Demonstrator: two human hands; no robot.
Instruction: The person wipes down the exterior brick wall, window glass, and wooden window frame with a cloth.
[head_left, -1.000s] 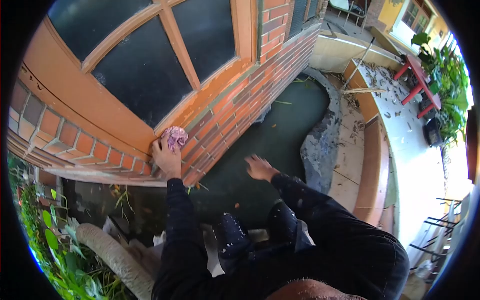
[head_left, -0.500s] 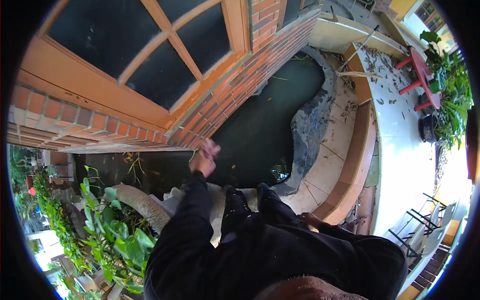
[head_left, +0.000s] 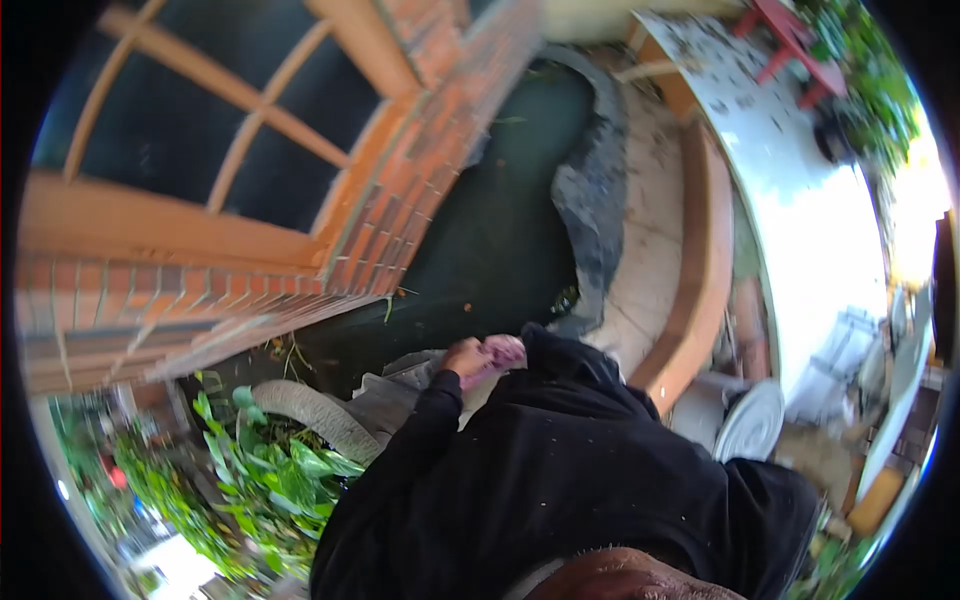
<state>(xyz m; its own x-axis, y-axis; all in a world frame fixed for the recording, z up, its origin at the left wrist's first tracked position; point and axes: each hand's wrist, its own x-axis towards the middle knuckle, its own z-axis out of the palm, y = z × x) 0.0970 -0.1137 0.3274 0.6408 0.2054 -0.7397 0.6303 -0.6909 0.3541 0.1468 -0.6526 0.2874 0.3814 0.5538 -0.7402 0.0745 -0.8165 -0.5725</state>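
My left hand is in front of my body, low over the near edge of the pond. Its fingers are closed around a pinkish crumpled thing; blur hides whether this is cloth or a bag. Dark green water of the pond lies just beyond the hand, and the black sleeve reaches up to the wrist. My right hand is out of sight; only the black-clothed shoulder and side show there.
A brick wall with a wood-framed window borders the pond on the left. Dark stone edging and a curved bench-like ledge run along the right. Leafy plants and a rough curved rim stand near left; a round lid-like disc leans at right.
My left hand has drawn back from over the water towards my body and to the right. My right hand has gone out of view. The camera view has turned and shifted.
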